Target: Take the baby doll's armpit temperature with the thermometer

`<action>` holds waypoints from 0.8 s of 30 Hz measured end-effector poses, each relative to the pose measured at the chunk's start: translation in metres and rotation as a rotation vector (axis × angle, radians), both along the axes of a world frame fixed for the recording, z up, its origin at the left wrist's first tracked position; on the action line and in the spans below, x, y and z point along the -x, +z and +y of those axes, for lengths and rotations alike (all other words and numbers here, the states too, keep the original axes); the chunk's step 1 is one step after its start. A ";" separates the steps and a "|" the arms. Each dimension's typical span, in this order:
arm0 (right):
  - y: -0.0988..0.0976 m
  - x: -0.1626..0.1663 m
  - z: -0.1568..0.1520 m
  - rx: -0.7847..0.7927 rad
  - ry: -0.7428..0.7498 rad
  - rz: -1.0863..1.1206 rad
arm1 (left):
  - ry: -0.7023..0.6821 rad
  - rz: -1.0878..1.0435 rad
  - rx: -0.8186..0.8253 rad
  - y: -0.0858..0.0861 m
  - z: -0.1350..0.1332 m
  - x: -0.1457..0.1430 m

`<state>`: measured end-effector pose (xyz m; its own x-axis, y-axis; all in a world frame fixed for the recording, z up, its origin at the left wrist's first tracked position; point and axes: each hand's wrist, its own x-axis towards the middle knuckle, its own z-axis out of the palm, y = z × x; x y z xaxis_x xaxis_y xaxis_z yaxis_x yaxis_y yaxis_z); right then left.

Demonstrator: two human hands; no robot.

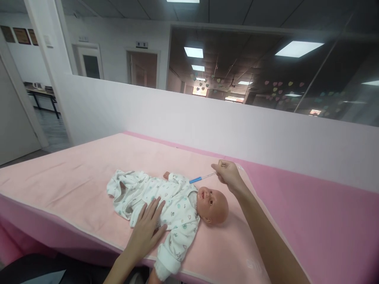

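A baby doll point(213, 207) in a white printed outfit point(177, 205) lies on its back, head to the right. My left hand point(149, 225) rests flat on the doll's belly with its fingers spread. Above the doll's head, my right hand point(227, 173) pinches one end of a thin clear thermometer-like stick point(204, 176). Its blue end points left, over the doll's far shoulder and chest. I cannot make out any markings on the stick. One sleeve of the doll hangs toward the near edge, and the legs of the outfit are bunched at the left.
The doll lies on a peach mat point(83, 173) over a pink table cover point(319, 213). A low white wall point(207, 122) with a window above it stands behind the table. At the far left, a doorway shows a desk point(44, 92).
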<state>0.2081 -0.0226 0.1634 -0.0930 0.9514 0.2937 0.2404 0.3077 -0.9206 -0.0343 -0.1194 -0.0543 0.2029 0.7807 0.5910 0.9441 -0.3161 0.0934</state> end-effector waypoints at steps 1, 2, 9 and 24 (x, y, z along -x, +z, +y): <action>0.001 0.000 -0.001 -0.007 -0.012 -0.003 | -0.001 -0.002 0.003 0.001 0.000 0.000; 0.002 0.000 -0.003 -0.006 -0.012 -0.012 | -0.001 -0.004 0.006 0.001 -0.001 -0.001; -0.022 -0.016 -0.049 -0.397 -0.345 -0.246 | -0.031 -0.077 0.045 0.003 -0.002 0.000; -0.187 -0.033 -0.137 -0.759 -0.611 -1.048 | -0.232 -0.331 -0.039 0.052 0.068 -0.052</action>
<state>0.2408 -0.1597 -0.0235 -0.2220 0.5667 0.7934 0.9659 0.2392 0.0994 0.0173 -0.0518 -0.0024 0.1646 0.7123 0.6823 0.7681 -0.5266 0.3644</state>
